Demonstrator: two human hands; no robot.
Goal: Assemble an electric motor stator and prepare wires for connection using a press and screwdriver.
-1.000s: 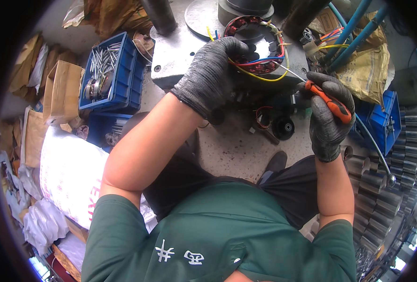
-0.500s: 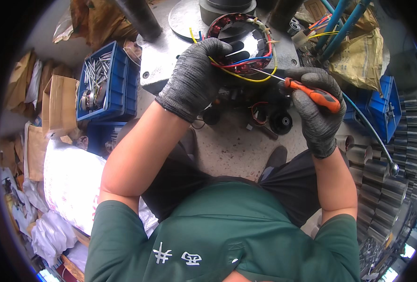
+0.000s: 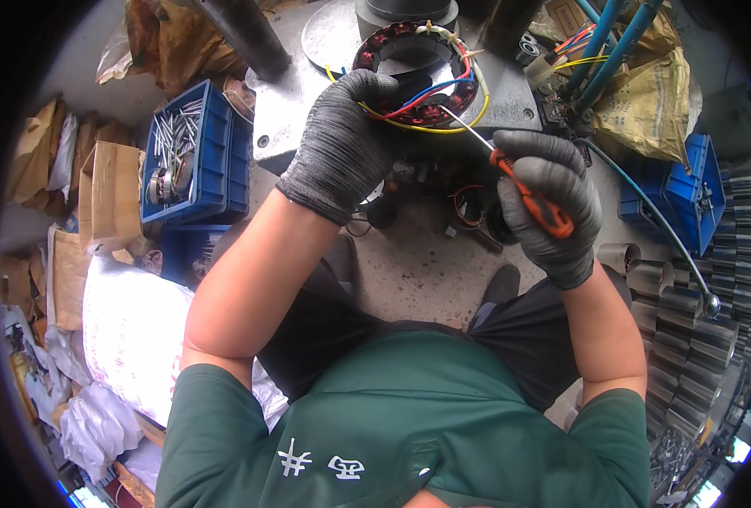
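A blue plastic crate [image 3: 209, 154] holds silver rods [image 3: 175, 131]. The grey-gloved right hand [image 3: 553, 195] curls round an orange-and-black screwdriver [image 3: 502, 161], slanting tip-first up-left to a dark-red wire-wound ring [image 3: 428, 115] gripped by the grey-gloved left hand [image 3: 337, 140] over a steel plate [image 3: 506, 97].

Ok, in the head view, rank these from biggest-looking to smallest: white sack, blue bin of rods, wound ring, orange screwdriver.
1. white sack
2. blue bin of rods and wound ring: too alike to rank
3. orange screwdriver, by area covered
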